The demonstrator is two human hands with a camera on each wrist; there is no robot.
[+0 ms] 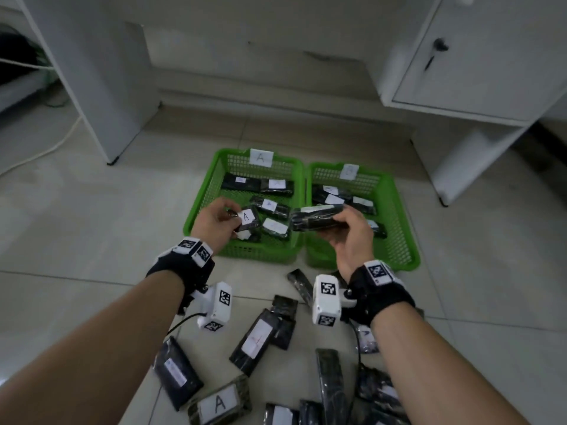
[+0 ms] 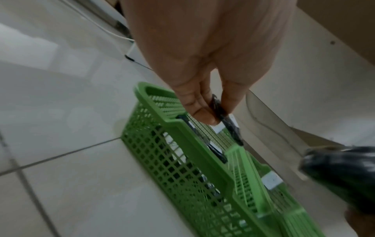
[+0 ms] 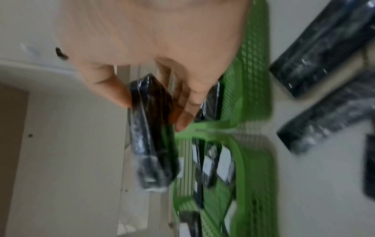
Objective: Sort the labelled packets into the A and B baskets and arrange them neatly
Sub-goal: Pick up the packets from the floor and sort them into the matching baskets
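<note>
Two green baskets stand side by side on the floor: basket A (image 1: 202, 191) on the left, basket B (image 1: 395, 216) on the right, each holding several black packets with white labels. My left hand (image 1: 214, 223) pinches a black packet labelled A (image 1: 249, 219) over the near left corner of basket A; its edge (image 2: 225, 118) shows between thumb and fingers. My right hand (image 1: 346, 234) grips a long black packet (image 1: 319, 216) sideways above the gap between the baskets, also seen as a wrapped black packet (image 3: 152, 131). Its label is not readable.
Several loose black packets (image 1: 257, 342) lie scattered on the tiled floor near me, one labelled A (image 1: 219, 403). White cabinet legs (image 1: 101, 96) and a cabinet door (image 1: 472, 56) stand behind the baskets. A white cable (image 1: 46, 148) runs along the floor at left.
</note>
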